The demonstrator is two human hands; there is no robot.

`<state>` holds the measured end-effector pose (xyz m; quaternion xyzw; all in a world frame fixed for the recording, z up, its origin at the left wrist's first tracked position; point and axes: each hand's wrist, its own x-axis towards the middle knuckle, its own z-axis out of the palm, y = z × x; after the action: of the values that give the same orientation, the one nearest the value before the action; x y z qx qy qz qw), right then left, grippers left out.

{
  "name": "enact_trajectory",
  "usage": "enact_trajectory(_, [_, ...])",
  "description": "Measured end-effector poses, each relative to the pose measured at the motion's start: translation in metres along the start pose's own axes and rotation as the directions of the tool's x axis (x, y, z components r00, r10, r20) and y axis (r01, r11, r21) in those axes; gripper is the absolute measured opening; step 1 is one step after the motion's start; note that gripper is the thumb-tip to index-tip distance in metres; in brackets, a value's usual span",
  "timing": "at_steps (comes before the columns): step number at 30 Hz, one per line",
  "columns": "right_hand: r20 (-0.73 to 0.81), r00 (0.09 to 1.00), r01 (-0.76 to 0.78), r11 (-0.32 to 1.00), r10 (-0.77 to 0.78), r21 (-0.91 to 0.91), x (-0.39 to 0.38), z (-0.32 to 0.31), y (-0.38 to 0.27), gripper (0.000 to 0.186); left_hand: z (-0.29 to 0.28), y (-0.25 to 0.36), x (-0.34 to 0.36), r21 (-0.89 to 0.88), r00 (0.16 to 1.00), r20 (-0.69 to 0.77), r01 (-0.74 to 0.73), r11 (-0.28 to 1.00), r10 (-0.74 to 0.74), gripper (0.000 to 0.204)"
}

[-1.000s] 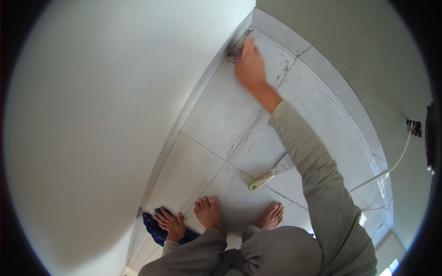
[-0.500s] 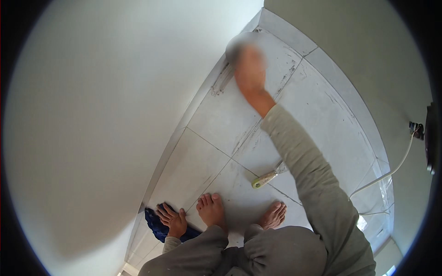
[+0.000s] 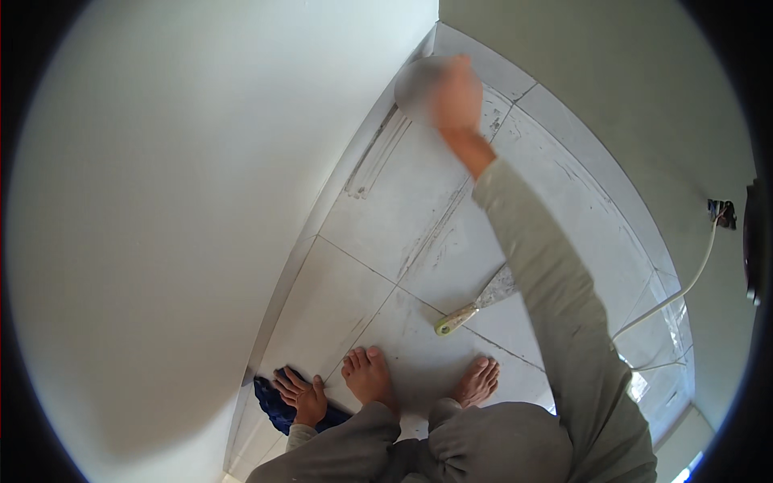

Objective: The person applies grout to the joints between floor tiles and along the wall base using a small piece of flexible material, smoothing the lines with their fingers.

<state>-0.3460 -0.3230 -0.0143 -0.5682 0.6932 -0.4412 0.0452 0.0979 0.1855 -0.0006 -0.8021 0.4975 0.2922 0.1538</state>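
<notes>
My right hand (image 3: 456, 90) reaches far forward over the tiled floor (image 3: 403, 193), near the corner where two walls meet. It is blurred by motion and seems closed on a grey object (image 3: 415, 84) whose shape I cannot make out. My left hand (image 3: 299, 394) rests with fingers spread on a blue cloth (image 3: 270, 409) lying on the floor by the left wall's base. A putty knife (image 3: 475, 302) with a pale yellow-green handle lies on the tiles, touched by neither hand. My bare feet (image 3: 370, 374) stand just behind it.
A white wall (image 3: 177, 209) runs along the left, with scrape marks (image 3: 374, 157) on the tile at its base. At the right, a white cable (image 3: 684, 290) runs from a wall socket (image 3: 721, 211) down to the floor.
My right hand has lifted off the wall's base and swung right and farther toward the corner. The left hand, the cloth and the putty knife have stayed in place.
</notes>
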Motion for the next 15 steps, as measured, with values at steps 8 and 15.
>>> enact_trajectory(8, [0.15, 0.975, -0.156, 0.986, 0.164, -0.064, 0.003, 0.028, -0.013, 0.043, -0.004, -0.011, -0.002, 0.049, 1.0, -0.01, 0.014, 0.999, -0.013, 0.094])
enact_trajectory(15, [0.341, 0.937, 0.132, 0.981, -0.078, -0.139, -0.118, 0.02, -0.081, 0.043, -0.008, -0.008, -0.003, 0.048, 1.0, 0.022, 0.005, 0.999, -0.006, 0.093])
